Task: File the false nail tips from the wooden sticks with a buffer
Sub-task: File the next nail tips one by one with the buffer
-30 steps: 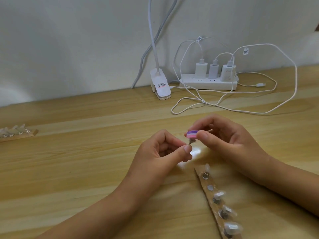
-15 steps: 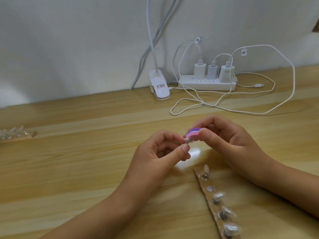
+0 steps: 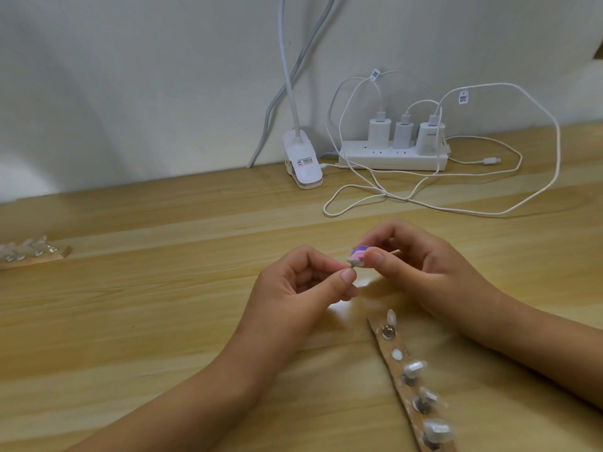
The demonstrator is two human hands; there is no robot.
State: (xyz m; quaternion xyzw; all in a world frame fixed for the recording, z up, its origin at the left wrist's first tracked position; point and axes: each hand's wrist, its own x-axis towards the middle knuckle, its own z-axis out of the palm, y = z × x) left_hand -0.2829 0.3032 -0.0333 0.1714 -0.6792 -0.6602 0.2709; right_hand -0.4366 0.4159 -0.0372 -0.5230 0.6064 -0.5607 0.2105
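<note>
Fingers (image 3: pixel 375 258) tight around buffer (image 3: pixel 361 250) and nail tip (image 3: pixel 355 263)

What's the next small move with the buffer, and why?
Probably a short buffer stroke across the nail tip: the right hand pinches the buffer against the tip, the left hand pinches that tip, and the wooden stick has one bare pad, so this tip looks unfinished.

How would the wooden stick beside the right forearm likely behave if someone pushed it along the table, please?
The wooden stick looks thin and flat, so it would probably slide on the smooth table rather than roll, and feel light. Its nail tips stand raised on small mounts, so pushing against them might knock one loose.
</note>
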